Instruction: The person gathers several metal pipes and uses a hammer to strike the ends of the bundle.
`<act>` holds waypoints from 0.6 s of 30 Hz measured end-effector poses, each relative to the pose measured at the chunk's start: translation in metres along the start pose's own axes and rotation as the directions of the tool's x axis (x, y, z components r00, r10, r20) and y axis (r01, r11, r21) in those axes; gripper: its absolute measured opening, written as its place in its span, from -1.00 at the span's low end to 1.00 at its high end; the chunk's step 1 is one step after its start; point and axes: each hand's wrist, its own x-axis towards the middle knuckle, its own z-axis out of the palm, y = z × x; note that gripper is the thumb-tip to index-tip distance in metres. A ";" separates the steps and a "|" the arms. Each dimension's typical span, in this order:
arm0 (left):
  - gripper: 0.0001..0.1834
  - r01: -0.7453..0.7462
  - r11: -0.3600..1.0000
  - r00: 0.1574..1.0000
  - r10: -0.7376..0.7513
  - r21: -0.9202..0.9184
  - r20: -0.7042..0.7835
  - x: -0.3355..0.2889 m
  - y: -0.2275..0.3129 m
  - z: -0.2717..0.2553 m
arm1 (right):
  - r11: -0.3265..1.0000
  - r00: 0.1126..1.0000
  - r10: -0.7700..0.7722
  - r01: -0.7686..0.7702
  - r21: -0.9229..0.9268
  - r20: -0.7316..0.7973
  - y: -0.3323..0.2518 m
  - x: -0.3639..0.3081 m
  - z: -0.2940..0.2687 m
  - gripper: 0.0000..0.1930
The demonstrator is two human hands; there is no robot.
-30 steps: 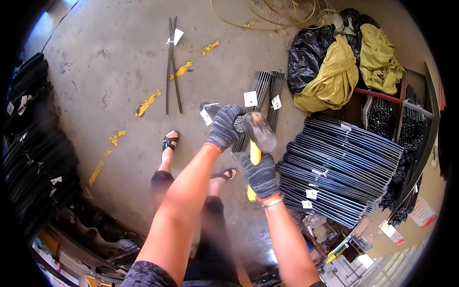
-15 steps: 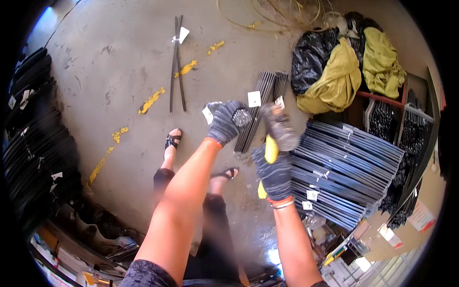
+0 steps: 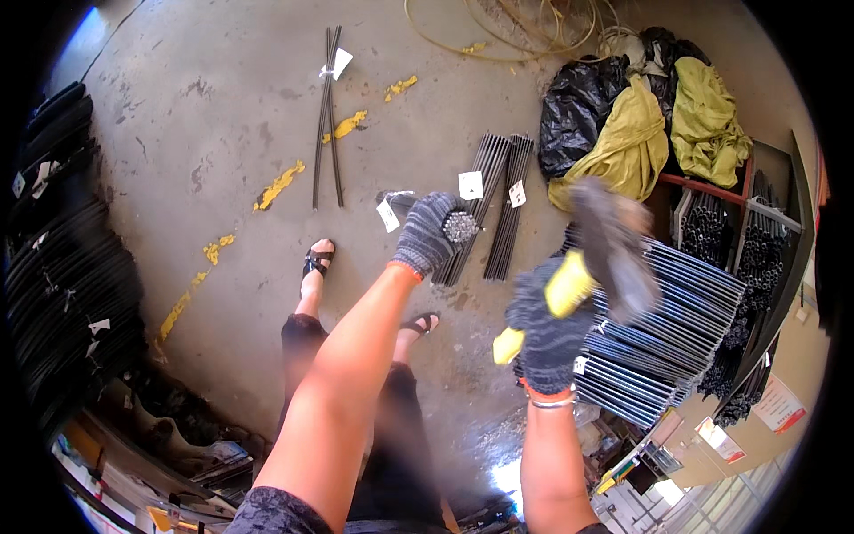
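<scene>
My left hand [image 3: 422, 240], in a grey knitted glove, is closed around a bundle of thin metal rods [image 3: 460, 227], its round ends facing up at me. Beside that hand hangs a white tag [image 3: 387, 215]. My right hand [image 3: 551, 343], gloved alike, grips a hammer [image 3: 618, 254] by its yellow handle. Motion smears the hammer's dark head, which is raised to the right of the bundle and apart from it. Past my left hand, two tagged bundles of dark rods [image 3: 509, 227] lie on the floor.
A few loose dark rods [image 3: 324, 133] lie crossed on the floor. Stacked bluish rods [image 3: 685, 311] stand at right, near black and yellow sacks [image 3: 623, 133] and a rod-filled rack [image 3: 747, 191]. Dark bundles [image 3: 76, 285] line the left. A coiled hose [image 3: 534, 36] lies far off.
My right hand has swung the hammer up and to the right, away from the bundle. The left hand has shifted slightly right and nearer, still gripping the rods.
</scene>
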 end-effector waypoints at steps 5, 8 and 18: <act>-0.78 0.043 0.999 0.999 -0.044 -0.007 -0.026 -0.003 -0.005 0.021 | 0.973 0.969 0.188 -0.162 -0.165 0.159 0.027 0.005 0.041 -0.76; -0.77 0.016 0.998 0.999 -0.020 0.069 0.050 0.006 0.010 0.003 | 0.975 0.985 -0.138 0.153 -0.163 0.104 0.007 0.015 0.032 -0.86; -0.75 0.001 1.000 0.998 0.001 -0.027 0.070 -0.007 0.012 0.008 | 0.993 0.997 0.055 -0.048 -0.112 0.057 0.035 0.002 0.045 -0.82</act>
